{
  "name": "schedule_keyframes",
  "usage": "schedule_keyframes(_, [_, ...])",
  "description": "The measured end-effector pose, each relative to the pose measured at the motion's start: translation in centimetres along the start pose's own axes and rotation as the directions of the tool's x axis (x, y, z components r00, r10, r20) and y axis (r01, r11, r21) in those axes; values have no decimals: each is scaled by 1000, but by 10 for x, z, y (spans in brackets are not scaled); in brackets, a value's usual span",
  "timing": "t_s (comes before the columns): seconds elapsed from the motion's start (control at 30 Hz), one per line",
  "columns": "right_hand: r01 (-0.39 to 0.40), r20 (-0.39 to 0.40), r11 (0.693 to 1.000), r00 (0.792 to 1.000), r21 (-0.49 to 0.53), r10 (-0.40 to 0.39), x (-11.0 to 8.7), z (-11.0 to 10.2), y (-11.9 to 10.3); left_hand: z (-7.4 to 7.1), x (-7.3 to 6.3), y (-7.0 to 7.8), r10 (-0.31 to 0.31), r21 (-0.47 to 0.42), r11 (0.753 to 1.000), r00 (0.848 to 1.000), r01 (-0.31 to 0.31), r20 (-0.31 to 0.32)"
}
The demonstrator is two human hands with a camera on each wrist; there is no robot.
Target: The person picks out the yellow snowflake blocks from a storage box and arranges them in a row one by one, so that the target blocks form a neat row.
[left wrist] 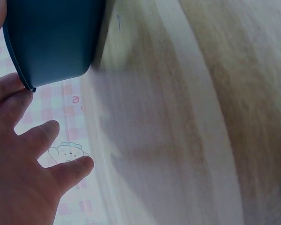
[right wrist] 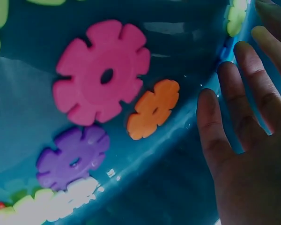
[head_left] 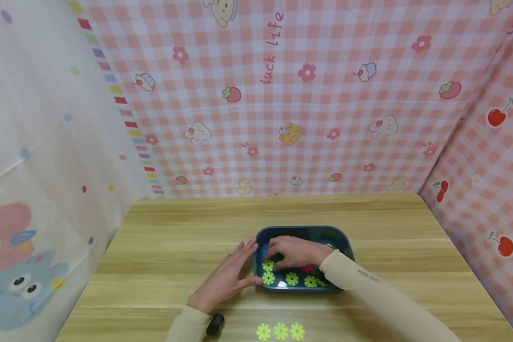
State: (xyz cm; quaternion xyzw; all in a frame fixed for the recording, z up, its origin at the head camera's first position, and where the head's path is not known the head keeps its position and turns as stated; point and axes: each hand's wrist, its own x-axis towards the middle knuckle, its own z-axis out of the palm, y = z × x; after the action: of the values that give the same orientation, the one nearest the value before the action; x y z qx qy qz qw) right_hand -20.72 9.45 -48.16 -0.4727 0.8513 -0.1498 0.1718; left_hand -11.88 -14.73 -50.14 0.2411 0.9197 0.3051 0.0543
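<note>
A dark teal plastic basin (head_left: 305, 288) sits on the table, with notched plastic snowflake discs inside. My left hand (head_left: 227, 278) spreads along its left end, fingertips and thumb right at the rim; the left wrist view shows fingers (left wrist: 14, 101) against the rim. My right hand (head_left: 297, 251) reaches into the basin, fingers pointing down near the left wall. In the right wrist view its loosely bent fingers (right wrist: 246, 105) stand close to the wall, by a yellow-green disc (right wrist: 236, 18). Beside it lie a pink disc (right wrist: 126, 86), an orange disc (right wrist: 147, 117) and a purple disc (right wrist: 86, 150).
Three yellow-green discs (head_left: 280, 331) lie in a row on the wooden table (head_left: 175, 237) in front of the basin. A checked pink cloth (head_left: 256, 114) hangs behind the table, and a white patterned cloth (head_left: 47, 142) hangs at the left.
</note>
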Motion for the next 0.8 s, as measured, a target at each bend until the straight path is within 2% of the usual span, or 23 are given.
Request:
schedule_keyframes(0.27, [-2,-23,998,1000,-68,1,-8,5,2,1,0,2,-16,12,1000,1000,16,13])
schedule_keyframes(0.47, [-31,-41,999,999,-27,29,-21,8,9,2,-1,4,-44,11,999,999,44,23])
schedule_keyframes(0.63, [-17,-57,1000,998,22,18,-20,8,11,1,-1,4,-47,9,999,999,47,13])
schedule_keyframes(0.8, [-21,-44,1000,999,14,22,-17,12,10,1,-2,2,-41,4,999,999,41,11])
